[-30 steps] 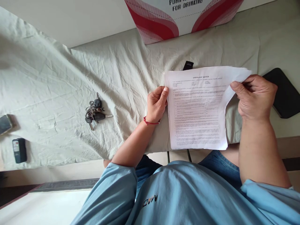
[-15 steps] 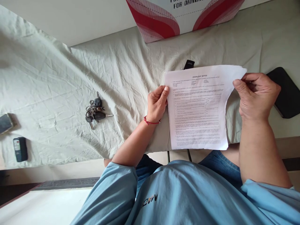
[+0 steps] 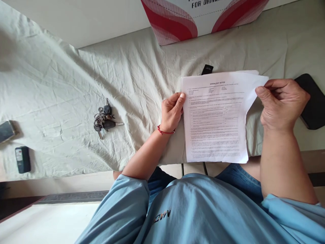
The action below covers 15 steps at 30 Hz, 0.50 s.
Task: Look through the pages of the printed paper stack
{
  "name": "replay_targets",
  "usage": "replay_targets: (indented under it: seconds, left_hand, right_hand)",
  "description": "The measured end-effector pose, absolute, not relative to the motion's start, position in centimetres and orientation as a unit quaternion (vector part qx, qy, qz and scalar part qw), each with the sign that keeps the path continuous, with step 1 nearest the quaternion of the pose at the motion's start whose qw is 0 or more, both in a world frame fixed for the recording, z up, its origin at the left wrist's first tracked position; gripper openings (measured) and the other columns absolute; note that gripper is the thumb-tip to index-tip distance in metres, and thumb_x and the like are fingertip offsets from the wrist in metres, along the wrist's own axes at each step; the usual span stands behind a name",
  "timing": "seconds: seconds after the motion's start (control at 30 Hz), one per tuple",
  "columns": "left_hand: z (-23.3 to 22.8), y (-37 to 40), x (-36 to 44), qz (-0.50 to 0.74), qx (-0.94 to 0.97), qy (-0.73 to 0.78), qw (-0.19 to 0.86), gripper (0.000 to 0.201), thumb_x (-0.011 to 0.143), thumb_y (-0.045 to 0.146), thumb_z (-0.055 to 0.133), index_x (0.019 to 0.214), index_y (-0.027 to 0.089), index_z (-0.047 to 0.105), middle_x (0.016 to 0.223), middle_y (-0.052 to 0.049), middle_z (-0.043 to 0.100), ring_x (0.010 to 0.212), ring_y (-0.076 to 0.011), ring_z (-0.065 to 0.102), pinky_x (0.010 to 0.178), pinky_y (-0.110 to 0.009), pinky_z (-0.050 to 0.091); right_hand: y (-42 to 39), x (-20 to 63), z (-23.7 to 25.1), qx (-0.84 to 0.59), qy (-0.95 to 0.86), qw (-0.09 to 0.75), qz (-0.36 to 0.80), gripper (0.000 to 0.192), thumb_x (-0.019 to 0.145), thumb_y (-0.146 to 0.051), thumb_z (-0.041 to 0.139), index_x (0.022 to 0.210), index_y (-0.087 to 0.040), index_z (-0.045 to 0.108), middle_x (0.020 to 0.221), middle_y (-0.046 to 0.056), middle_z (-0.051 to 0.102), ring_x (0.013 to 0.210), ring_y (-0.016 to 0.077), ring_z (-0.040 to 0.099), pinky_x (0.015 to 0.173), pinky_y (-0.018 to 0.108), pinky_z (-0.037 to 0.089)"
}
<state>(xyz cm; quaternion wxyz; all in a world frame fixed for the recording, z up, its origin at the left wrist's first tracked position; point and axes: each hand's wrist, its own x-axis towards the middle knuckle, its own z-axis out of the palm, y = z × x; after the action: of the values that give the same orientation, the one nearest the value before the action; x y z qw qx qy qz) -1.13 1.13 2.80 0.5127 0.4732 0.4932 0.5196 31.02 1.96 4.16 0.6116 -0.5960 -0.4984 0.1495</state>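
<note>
Near the box (image 3: 205, 23) lettered "FOR DRINK…", left grip (image 3: 172, 111) and right grip (image 3: 283, 103) pinch sheets (image 3: 215, 118) headed "OVERLEAF NOTES".

Worn on the head, looks forward and steeply down, with the blue shirt (image 3: 215, 210) rising from the bottom edge and the cloth-draped table (image 3: 142, 74) spreading across the middle to the red-and-white box (image 3: 208, 22), cropped at the top. Sits near enough to make the heading on the printed sheets (image 3: 214, 118) legible, too far for most of the small print. Covers a wide field as the one view, from the dark flat device (image 3: 7, 131) cut by the left edge to the flat black object (image 3: 315, 101) cut by the right.
</note>
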Motion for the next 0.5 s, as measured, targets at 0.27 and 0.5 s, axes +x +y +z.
replay_targets:
  seconds: [0.27, 0.5]
  left_hand:
    - [2.3, 1.2, -1.4, 0.52, 0.484, 0.5, 0.496, 0.077, 0.101, 0.099, 0.078, 0.081, 0.025, 0.067, 0.062, 0.005, 0.038, 0.056, -0.0116, 0.04, 0.051, -0.03, 0.031]
    - [3.2, 0.9, -1.4, 0.514, 0.515, 0.511, 0.458, 0.076, 0.106, 0.093, 0.078, 0.078, 0.023, 0.064, 0.069, 0.002, 0.047, 0.065, -0.0126, 0.046, 0.057, -0.031, 0.034]
  right_hand:
    - [2.1, 31.2, 3.7, -0.579, -0.479, 0.632, 0.19, 0.059, 0.07, -0.075, 0.113, 0.08, -0.024, 0.085, 0.071, -0.001, 0.073, 0.059, 0.0128, 0.053, 0.064, 0.037, 0.047]
    - [2.1, 30.9, 3.7, -0.578, -0.469, 0.633, 0.212, 0.062, 0.066, -0.076, 0.115, 0.08, -0.023, 0.085, 0.072, -0.001, 0.073, 0.059, 0.0119, 0.051, 0.064, 0.036, 0.046]
